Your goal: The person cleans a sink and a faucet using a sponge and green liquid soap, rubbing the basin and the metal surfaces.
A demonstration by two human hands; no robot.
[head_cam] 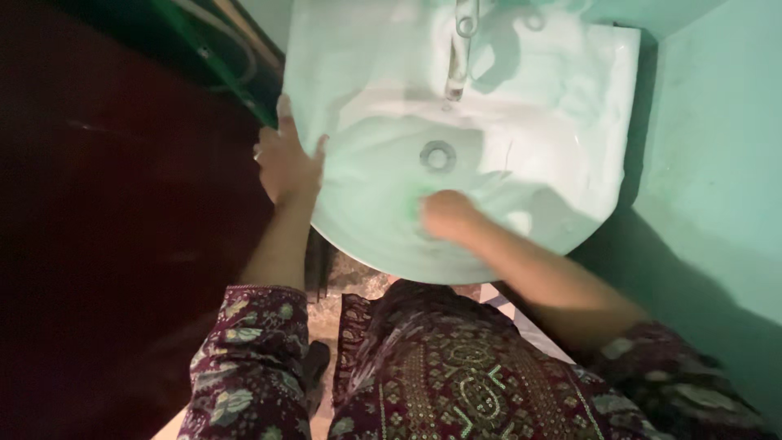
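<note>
White ceramic forms the wash basin (562, 106), which is mounted against a pale green wall (717, 163) on the right side of the scene and fills the far centre of the view. The round metal drain (438, 156) sits in the middle of the bowl, and the metal tap (459, 61) projects over the bowl from the far rim, directly beyond the drain. The left hand (287, 163) rests on the left rim of the basin, open, with the fingers spread and the palm laid flat against the edge; the thumb points toward the bowl. The right hand (446, 213) is inside the bowl, on its near wall, just near of the drain and well apart from the tap. This hand is curled into a loose fist pressed against the ceramic surface; a faint green patch shows at the fingers, but the view is too blurred to tell whether the hand grips a cloth or pad. Both forearms are bare up to sleeves of dark maroon patterned fabric (440, 383), which covers the near part of the view. A green pole-like item (220, 65) leans at the far left, just beside the basin's left edge. The area to the left of the basin is dark, and detail there cannot be resolved.
</note>
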